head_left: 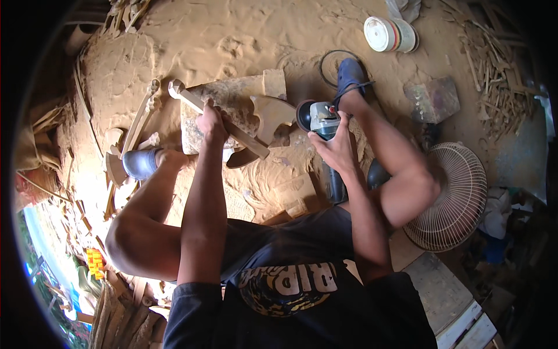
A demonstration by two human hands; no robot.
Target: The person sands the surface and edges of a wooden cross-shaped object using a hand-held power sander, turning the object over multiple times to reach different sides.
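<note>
My left hand (213, 123) is closed around a long carved wooden piece (247, 141), which slants from a rounded knob at its far left end to a squared near right end. It is held over a worn block (190, 129) on the sandy ground. My right hand (336, 146) grips an angle grinder (323, 118) by its body. The grinder's dark round disc (304, 115) faces left, apart from the wooden piece. Between the two hands lies a flat wooden piece with curved cut-outs (272, 115). I cannot tell whether the disc is spinning.
Several carved wooden pieces (139, 119) lie beside my left clog (141, 164). A round caged fan (456, 200) stands near my right knee. Farther off are a white bucket (381, 35), a stained block (433, 100) and a pile of sticks (500, 81). A cord loops by my right clog (350, 72).
</note>
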